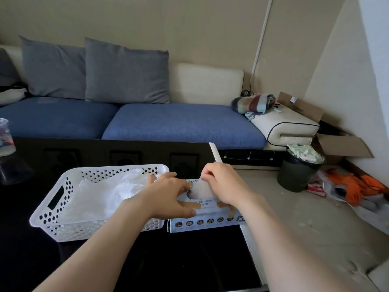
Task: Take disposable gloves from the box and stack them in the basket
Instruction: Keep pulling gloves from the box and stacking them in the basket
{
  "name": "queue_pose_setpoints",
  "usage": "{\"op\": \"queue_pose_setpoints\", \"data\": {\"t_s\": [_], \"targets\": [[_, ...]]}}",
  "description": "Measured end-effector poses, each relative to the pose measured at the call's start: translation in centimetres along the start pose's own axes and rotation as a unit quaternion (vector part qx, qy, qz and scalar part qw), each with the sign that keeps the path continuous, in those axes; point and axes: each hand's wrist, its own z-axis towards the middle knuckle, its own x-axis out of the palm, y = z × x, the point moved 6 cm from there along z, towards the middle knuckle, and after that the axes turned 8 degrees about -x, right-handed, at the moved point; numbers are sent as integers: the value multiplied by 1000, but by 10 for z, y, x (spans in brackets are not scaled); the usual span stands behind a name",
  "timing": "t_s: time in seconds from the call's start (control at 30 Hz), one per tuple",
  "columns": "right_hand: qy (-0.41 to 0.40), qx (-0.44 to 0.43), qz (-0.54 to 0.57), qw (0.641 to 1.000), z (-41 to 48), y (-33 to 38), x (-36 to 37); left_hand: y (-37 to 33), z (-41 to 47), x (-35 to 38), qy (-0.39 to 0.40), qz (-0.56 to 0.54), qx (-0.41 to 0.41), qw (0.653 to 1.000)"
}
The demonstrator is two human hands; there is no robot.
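beige wall [189, 28] | blue sofa [183, 121] | grey cushions [126, 72] | black table [189, 260]

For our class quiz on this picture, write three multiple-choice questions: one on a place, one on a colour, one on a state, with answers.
1. Relative to the basket, the glove box stands:
A) inside it
B) beside it, on its right
C) on top of it

2. The basket is:
A) blue
B) white
C) orange

3. The right hand:
A) lies flat
B) pinches a glove
C) holds a cup

Answers:
1 B, the box sits by the basket's right wall.
2 B, its perforated walls are white.
3 B, its fingers pinch the glove at the box's opening.
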Motion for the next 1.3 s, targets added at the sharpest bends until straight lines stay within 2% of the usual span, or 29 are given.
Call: {"op": "queue_pose_setpoints", "data": {"t_s": [0.1, 0.23, 0.37, 0.43, 0.67, 0.8, 0.9, 1.07, 1.3], "targets": [[12, -8, -31, 999, 5, 10, 4, 2, 1, 2, 3, 1, 2, 1000], [-9, 16, 23, 1000, 3, 12, 1, 4, 2, 1, 5, 0, -2, 1000], [51, 48, 96, 993, -6, 8, 1, 5, 1, 3, 14, -17, 4, 1000], [58, 47, 81, 994, -8, 5, 0, 6, 1, 3, 11, -18, 4, 1000], [-36, -26, -3, 999, -1, 9, -5, 4, 1, 2, 6, -9, 3, 1000], [-112, -47, 12, 993, 1, 17, -12, 2, -1, 0, 0, -3, 2, 1000], [-203, -31, 58, 977, 3, 21, -26, 1, -3, -2, -9, -6, 2, 1000], [-292, -7, 137, 947, 0, 20, -39, 2, -3, -2, -4, -10, -10, 1000], [-433, -23, 158, 887, -12, 40, -70, 4, -3, -2, -5, -25, -10, 1000]]}}
